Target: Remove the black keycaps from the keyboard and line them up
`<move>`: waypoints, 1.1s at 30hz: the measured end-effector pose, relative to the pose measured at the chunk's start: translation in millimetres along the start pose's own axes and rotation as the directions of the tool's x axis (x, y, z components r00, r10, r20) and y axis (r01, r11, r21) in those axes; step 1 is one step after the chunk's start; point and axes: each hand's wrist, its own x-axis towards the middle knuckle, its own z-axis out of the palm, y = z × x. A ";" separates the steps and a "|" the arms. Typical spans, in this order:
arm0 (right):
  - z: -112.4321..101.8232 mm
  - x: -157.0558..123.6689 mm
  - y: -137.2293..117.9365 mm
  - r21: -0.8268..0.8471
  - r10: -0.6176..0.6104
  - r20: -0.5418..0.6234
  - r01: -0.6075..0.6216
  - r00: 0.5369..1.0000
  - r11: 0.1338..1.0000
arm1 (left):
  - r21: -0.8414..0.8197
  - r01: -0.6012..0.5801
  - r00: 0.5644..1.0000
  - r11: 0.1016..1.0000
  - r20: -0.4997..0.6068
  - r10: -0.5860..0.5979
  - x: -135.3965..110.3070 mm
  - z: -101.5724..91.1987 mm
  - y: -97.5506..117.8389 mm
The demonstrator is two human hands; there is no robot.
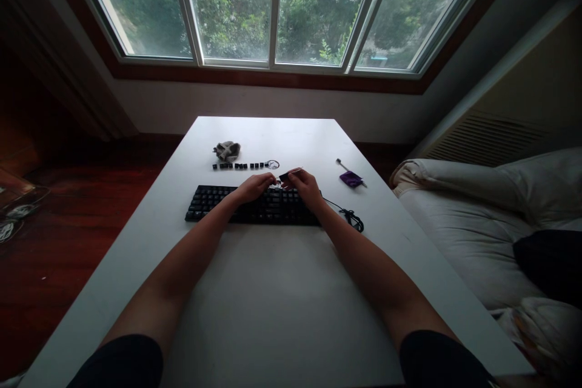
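Observation:
A black keyboard (213,201) lies across the middle of the white table (273,291). Both of my hands hover over its far edge. My right hand (305,187) pinches a small dark keycap (287,175) at its fingertips. My left hand (254,187) has its fingers closed around a thin wire tool that meets the keycap; the tool is too small to name for sure. A row of removed black keycaps (240,165) sits just beyond the keyboard, with a small wire ring (273,164) at its right end.
A crumpled grey cloth (227,150) lies behind the keycap row. A purple brush-like item (351,178) rests at the right of the table. The keyboard's cable (352,216) coils near the right edge. A cushioned sofa (491,224) stands to the right, windows ahead.

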 end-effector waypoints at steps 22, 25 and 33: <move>-13.1 5.5 -13.1 0.164 0.031 0.032 -0.036 0.999 0.986 | -0.620 0.346 0.921 0.704 0.079 -0.382 11.5 1.9 -11.7; -16.2 7.6 -13.0 0.172 0.042 -0.004 -0.041 0.999 0.984 | -0.596 0.351 0.902 0.722 0.009 -0.431 20.4 6.5 -21.8; -19.9 10.0 -10.5 0.182 0.047 -0.024 -0.042 0.999 0.982 | 0.179 0.344 0.918 0.922 -0.270 -0.290 60.6 -0.5 -34.9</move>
